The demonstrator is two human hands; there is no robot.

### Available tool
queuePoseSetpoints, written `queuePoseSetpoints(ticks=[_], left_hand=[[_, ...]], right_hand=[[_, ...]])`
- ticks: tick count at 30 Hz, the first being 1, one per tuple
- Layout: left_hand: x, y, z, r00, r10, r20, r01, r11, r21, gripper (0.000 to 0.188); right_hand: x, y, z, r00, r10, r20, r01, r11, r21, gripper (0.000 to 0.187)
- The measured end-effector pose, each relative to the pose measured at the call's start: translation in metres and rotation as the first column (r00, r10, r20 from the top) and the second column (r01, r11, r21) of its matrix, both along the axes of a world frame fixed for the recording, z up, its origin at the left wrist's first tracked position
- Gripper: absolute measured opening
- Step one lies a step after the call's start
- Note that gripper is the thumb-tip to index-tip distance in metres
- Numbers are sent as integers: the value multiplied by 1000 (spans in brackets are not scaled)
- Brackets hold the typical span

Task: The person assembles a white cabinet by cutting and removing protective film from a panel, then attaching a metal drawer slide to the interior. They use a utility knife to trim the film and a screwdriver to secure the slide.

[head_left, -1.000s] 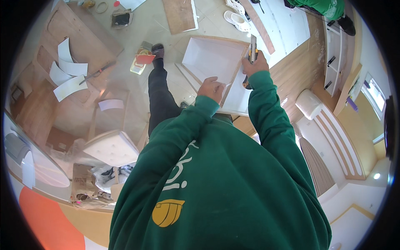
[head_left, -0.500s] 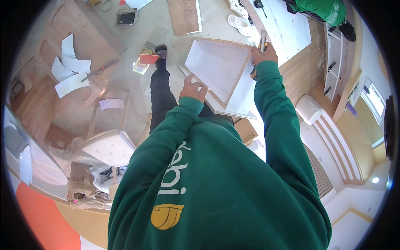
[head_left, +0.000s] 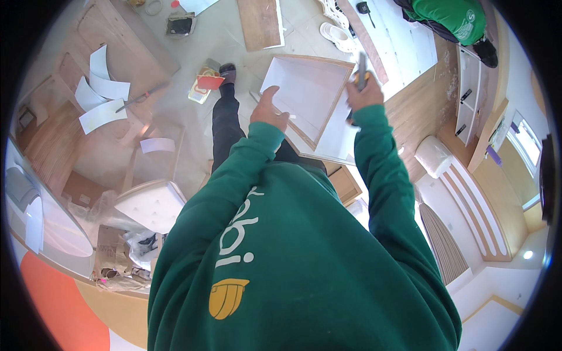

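While your right hand (head_left: 365, 92) is wrapped around a utility knife (head_left: 362, 71) towards 1 o'clock from the middle of the view, its blurred blade points up towards 12. Your left hand (head_left: 269, 111) sits just short of 12 o'clock, partly curled with one digit stretched out; you cannot tell from here whether it grips the small pale piece (head_left: 291, 117) at its fingertips. Between your hands, just past 12, lies the open white-lined wooden box (head_left: 303, 88), its rims wood-coloured; whether either hand touches it is unclear. Beyond the box, near 12, you have a brown board (head_left: 257, 24) on the floor and, towards 1, white clogs (head_left: 336, 36). Curved white sheets (head_left: 103, 117) overlap at 10 o'clock, while a co-worker in green (head_left: 448, 19) is at 1 to 2.
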State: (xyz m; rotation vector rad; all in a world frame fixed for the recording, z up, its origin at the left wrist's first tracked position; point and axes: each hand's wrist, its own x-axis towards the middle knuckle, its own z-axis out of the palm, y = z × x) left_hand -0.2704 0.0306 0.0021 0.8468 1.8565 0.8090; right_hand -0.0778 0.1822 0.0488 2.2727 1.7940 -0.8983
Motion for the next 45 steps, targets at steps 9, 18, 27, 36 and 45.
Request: queuePoseSetpoints(ticks=[9,18,27,36,45], left_hand=[[7,-33,15,998,47,30,-51,983,175,38],[74,-70,179,856,131,500,-87,990,-111,33],[141,-116,222,548,101,831,107,976,-190,40],[55,-102,301,557,-104,824,-42,987,153,45],[5,-130,84,957,177,228,-115,959,-260,28]], right_hand=[[6,-99,28,968,207,-144,-202,978,49,38],[39,-143,156,504,-112,-856,-168,960,-225,30],[122,-183,191,451,-67,-890,-253,947,-199,19],[273,-167,120,415,-340,-844,563,825,-56,27],[333,-263,88,661,-651,-373,724,684,87,36]])
